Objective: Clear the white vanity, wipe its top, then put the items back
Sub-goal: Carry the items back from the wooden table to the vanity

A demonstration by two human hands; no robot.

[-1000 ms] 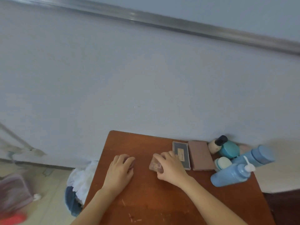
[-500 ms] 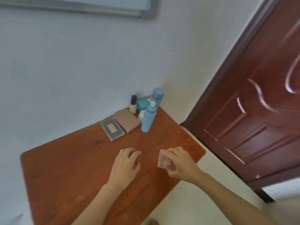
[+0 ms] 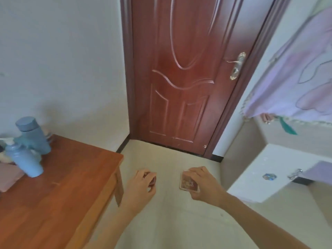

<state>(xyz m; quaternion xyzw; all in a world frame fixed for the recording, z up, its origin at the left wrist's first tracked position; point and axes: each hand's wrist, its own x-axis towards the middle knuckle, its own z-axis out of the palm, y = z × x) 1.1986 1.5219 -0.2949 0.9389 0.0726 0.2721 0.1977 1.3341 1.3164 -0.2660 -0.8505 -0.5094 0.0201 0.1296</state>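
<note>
My right hand [image 3: 203, 185] grips a small clear square case [image 3: 188, 182] with brownish contents, held over the floor. My left hand [image 3: 142, 186] is closed around a small dark reddish item [image 3: 152, 180], mostly hidden by the fingers. The white vanity [image 3: 255, 178] stands at the right, its top bearing a small blue shiny object [image 3: 269, 176] and a metal clip [image 3: 294, 174]. On the brown wooden table [image 3: 59, 186] at the left stand two blue bottles [image 3: 24, 161] [image 3: 33, 135] and a pink case [image 3: 7, 175].
A closed reddish-brown door [image 3: 181, 74] with a metal handle [image 3: 237, 66] faces me. A lilac patterned cloth [image 3: 298, 72] hangs above the vanity. Pale floor [image 3: 170, 221] lies between table and vanity.
The view has swung right from the table toward the door and vanity. Both hands have left the tabletop and now hang over the floor, still holding their items.
</note>
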